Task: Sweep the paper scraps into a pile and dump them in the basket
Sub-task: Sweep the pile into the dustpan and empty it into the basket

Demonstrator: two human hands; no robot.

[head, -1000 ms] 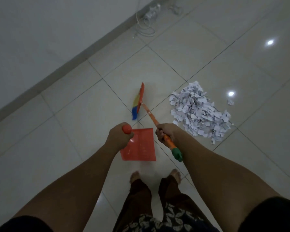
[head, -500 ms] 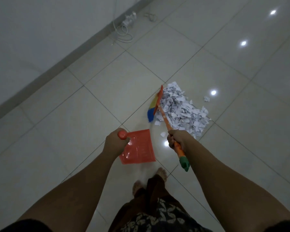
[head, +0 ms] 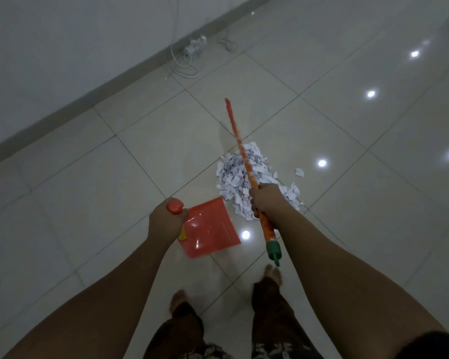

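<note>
A heap of white paper scraps lies on the tiled floor just ahead of my feet. My right hand grips the orange broom near its green end cap; the shaft stretches away over the heap, and its far end, seen edge-on, lies beyond the scraps. My left hand holds the round handle top of a red dustpan, whose flat pan sits on the floor just left of the heap, its front corner almost at the scraps. One stray scrap lies to the right. No basket is in view.
A grey wall with a dark skirting runs diagonally along the left. White cables and a plug lie on the floor by the wall at the back. My bare feet stand just behind the dustpan. Ceiling lights glint on the tiles.
The broom has swung from the left side of the heap to lie over it, its head now beyond the scraps. The dustpan has come closer to the heap as I stepped forward.
</note>
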